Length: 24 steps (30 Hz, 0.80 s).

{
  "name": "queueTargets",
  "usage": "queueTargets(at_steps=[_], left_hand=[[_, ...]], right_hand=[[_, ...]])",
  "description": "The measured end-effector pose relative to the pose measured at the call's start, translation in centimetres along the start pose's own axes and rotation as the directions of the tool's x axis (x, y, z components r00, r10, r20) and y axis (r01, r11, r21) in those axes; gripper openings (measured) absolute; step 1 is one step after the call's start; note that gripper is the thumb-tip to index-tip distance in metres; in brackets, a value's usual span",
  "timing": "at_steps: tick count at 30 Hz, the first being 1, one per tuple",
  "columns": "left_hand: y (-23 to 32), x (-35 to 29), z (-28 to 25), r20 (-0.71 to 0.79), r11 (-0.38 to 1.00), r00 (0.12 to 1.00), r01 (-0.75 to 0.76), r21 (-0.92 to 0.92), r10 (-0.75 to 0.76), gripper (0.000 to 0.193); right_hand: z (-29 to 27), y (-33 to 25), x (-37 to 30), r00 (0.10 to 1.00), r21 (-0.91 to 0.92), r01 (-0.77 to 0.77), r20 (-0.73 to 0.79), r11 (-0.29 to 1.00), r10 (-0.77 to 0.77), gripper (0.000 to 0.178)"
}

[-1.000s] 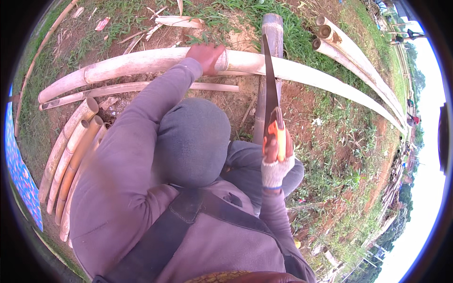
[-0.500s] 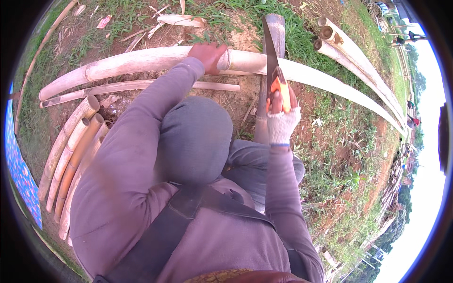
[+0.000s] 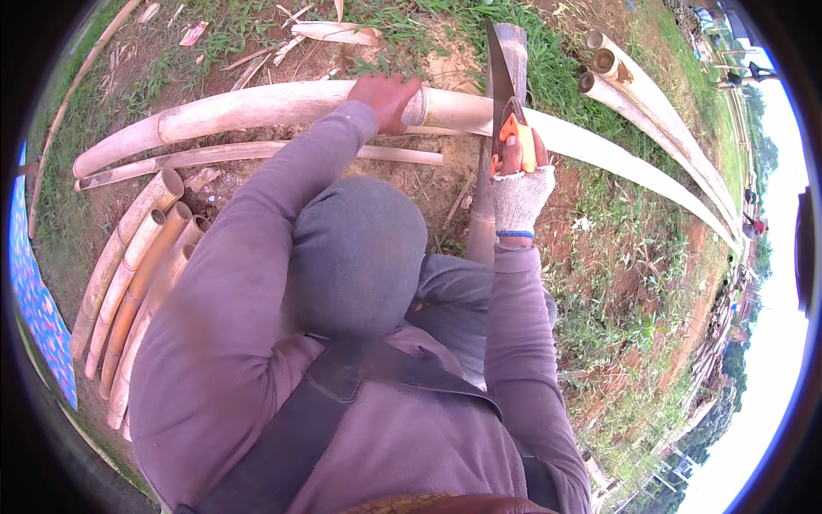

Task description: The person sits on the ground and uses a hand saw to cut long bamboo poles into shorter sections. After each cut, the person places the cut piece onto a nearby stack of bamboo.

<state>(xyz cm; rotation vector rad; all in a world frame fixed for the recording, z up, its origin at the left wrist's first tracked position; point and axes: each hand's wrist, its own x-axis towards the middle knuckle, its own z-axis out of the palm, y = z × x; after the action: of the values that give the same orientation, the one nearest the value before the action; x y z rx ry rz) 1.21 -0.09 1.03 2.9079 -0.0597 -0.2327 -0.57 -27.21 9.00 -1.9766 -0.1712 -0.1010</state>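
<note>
Grasping a saw, the right hand is right of the left hand, which clasps a bamboo pole.

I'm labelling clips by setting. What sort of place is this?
Probably an outdoor spot for working bamboo: patchy grass and bare soil cover the ground, cut bamboo poles lie side by side at left, and the right hand holds an orange-handled saw at a long pale pole.

Left hand bare, palm down, arm outstretched — right hand gloved, fingers curled, forearm pointing ahead.
</note>
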Motion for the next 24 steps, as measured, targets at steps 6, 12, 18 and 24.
queueTargets(at_steps=[6, 12, 18, 24], left_hand=[[-1.1, -0.7, 1.5, -0.037, 0.999, 0.999, 0.033, -0.024, -0.034, 0.089], [-0.2, -0.2, 1.8, 0.002, 1.000, 1.000, 0.015, -0.021, -0.015, 0.089], [0.1, -0.9, 1.0, 0.002, 1.000, 1.000, 0.011, -0.018, -0.011, 0.090], [-1.1, -0.2, 2.7, -0.043, 1.000, 0.999, 0.005, 0.007, -0.005, 0.090]], right_hand=[[-6.8, 0.0, -17.4, 0.994, 0.010, -0.082, -0.067, 0.997, 0.082, 0.064], [-4.6, 5.3, -11.4, 0.991, -0.144, 0.103, -0.067, 0.984, -0.114, 0.049], [-0.7, -0.1, -2.5, 0.999, 0.032, -0.044, 0.010, 0.999, 0.044, 0.045], [-10.4, -1.6, -20.6, 0.965, -0.124, -0.261, -0.005, 0.957, 0.262, 0.067]])
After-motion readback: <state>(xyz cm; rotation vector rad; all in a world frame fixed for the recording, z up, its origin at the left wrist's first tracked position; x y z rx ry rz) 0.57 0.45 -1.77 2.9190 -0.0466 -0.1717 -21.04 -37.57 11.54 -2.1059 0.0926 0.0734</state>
